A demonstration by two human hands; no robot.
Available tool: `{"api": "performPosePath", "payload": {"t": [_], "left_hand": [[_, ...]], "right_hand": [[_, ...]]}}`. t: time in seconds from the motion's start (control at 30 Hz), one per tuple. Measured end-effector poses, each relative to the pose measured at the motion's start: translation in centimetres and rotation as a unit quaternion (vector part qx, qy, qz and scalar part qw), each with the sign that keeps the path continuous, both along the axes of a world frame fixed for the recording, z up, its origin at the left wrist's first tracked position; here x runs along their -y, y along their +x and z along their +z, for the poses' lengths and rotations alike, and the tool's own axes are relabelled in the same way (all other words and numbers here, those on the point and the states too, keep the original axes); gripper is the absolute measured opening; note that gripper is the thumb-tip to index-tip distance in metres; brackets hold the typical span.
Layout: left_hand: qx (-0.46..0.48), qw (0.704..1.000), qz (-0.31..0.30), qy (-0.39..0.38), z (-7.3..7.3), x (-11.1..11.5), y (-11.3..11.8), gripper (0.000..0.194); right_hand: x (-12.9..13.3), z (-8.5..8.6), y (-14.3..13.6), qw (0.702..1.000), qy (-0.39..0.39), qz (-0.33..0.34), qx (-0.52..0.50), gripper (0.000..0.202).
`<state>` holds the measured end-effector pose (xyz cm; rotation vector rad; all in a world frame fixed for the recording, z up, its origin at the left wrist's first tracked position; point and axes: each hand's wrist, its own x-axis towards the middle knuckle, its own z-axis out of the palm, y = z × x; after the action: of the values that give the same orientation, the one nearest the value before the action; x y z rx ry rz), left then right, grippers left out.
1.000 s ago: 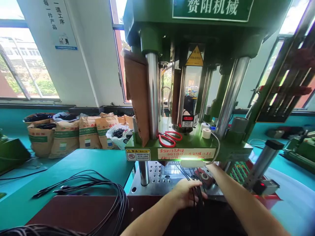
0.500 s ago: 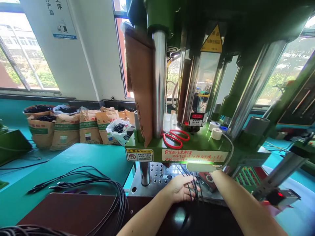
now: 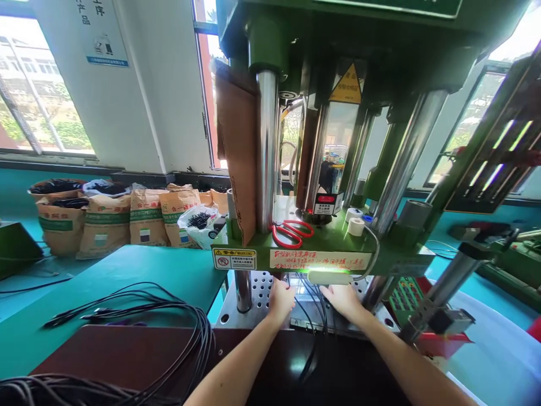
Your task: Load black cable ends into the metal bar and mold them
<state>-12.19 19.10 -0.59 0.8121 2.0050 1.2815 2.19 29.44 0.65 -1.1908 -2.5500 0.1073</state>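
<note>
Green metal fills the centre of your view: a tall press [image 3: 262,39] on shiny columns [image 3: 267,152], its thick lower plate [image 3: 262,258] crossing in front of you. Below that plate is a silver perforated base [image 3: 267,320], with a dark brown desk [image 3: 127,352] nearest your body. Your left hand [image 3: 281,299] is over the base, fingers curled; your right hand [image 3: 344,300] is apart from it, just under a pale, glowing bar [image 3: 329,277] along the plate's lower edge. Your fingers are partly hidden, so whether either grip is open or closed on something cannot be told. Thin black cables [image 3: 324,317] run between your hands, from under the press toward you, and droop over the shiny front of the desk. To your left, a looped cable bundle [image 3: 204,330] spreads across the brown desk and onto a teal desk [image 3: 169,262] beyond. On the green plate lie red-handled scissors [image 3: 291,234] and small white rolls [image 3: 355,226]; its front carries a paper strip [image 3: 315,260] handwritten in red and a warning label [image 3: 235,259]. Brown cardboard [image 3: 239,163] stands beside the left column, and paper sacks [image 3: 105,225] line up in the left background.
</note>
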Motion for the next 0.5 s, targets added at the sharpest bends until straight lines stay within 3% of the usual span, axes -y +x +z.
{"api": "performPosePath", "payload": {"t": [0.2,0.37,0.5], "left_hand": [[-0.253,0.966,-0.031,-0.036,0.1,0.6,-0.9,0.033],[-0.349,0.933,-0.046,-0.078,0.4,0.4,-1.1,0.030],[-0.392,0.913,-0.039,-0.106,1.5,0.2,-0.5,0.028]], "right_hand": [[0.0,-0.7,-0.4,0.999,0.003,-0.014,0.041,0.015],[-0.1,-1.0,-0.5,0.999,0.009,-0.013,0.039,0.017],[0.1,-0.3,-0.9,1.000,0.007,-0.007,0.023,0.020]]}}
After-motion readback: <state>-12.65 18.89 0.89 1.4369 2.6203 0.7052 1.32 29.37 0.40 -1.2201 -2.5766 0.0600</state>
